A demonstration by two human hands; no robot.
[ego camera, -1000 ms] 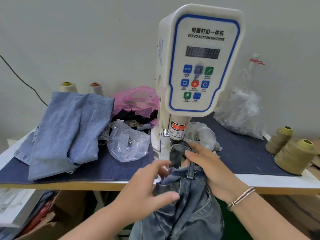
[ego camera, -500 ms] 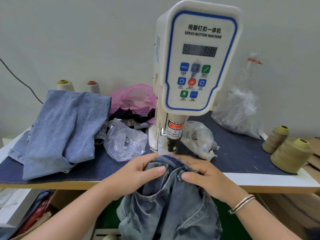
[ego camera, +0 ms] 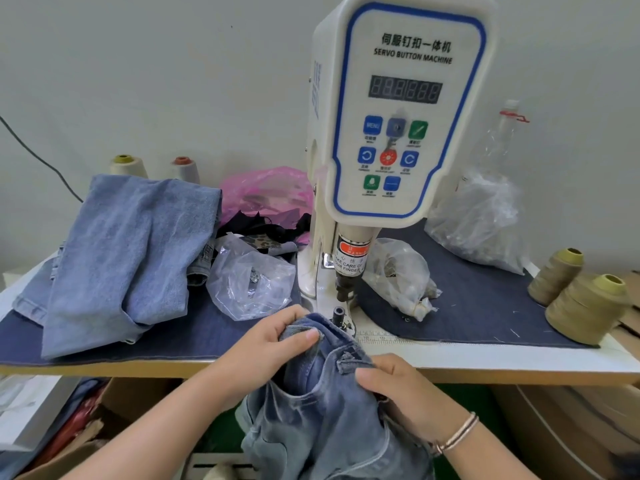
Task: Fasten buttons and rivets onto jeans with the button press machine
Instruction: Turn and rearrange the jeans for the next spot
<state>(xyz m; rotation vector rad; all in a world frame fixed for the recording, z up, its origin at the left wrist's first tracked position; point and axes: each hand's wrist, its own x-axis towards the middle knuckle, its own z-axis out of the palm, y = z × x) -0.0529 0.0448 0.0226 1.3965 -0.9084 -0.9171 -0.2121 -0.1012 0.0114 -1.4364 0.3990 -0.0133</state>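
Now, left hand: left hand [ego camera: 266, 344] grips the bunched waistband of the faded blue denim jeans [ego camera: 322, 403], thumb on top, fingers curled round the fold.
Right hand: right hand [ego camera: 405, 389] pinches the same waistband lower down, beside a belt loop; a metal bangle [ego camera: 457, 434] sits on the wrist.
Jeans: waistband lifted to the table edge, just in front of the lower die [ego camera: 338, 313]; rest hangs below the table. Contact with the die: cannot tell.
Machine: white servo button press machine with blue-edged panel [ego camera: 401, 109], punch above the die.
Surface: white table under a dark blue cloth [ego camera: 485, 299], bearing a folded light blue denim pile [ego camera: 128, 258], clear plastic bags [ego camera: 252, 282], olive thread cones [ego camera: 585, 306].
Room: plain pale wall [ego camera: 138, 81].
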